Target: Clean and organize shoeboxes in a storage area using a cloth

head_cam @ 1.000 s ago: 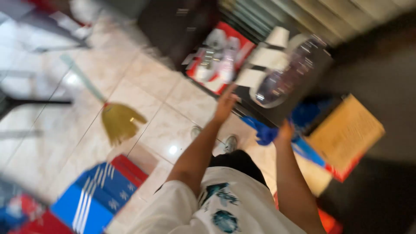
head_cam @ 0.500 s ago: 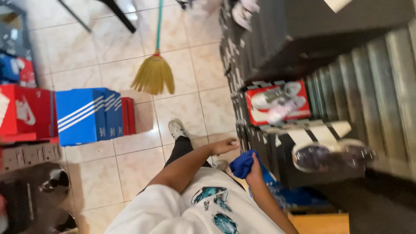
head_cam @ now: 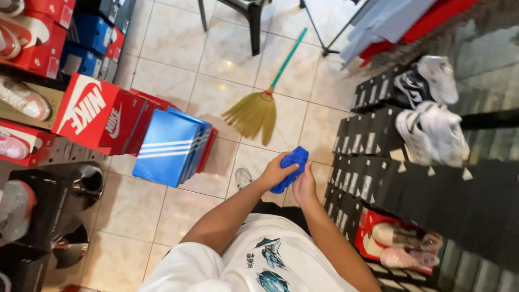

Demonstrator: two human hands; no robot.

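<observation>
Far left: red rectangular cardboard shoe boxes (head_cam: 100, 116) with white marks stacked beside a blue cardboard shoe box with white stripes (head_cam: 167, 146) on the tiled floor (head_cam: 162, 75), a straw broom with a teal handle (head_cam: 259, 105) lying beyond. Centre: crumpled blue cloth (head_cam: 290, 167) bunched at waist height, left hand (head_cam: 275, 172) fingers curled around it, right hand (head_cam: 304, 186) closing on its lower end. Right: stacked black boxes with white labels (head_cam: 367, 157) carrying white sneakers (head_cam: 432, 132), probably easy to knock off with a careless elbow or swipe.
</observation>
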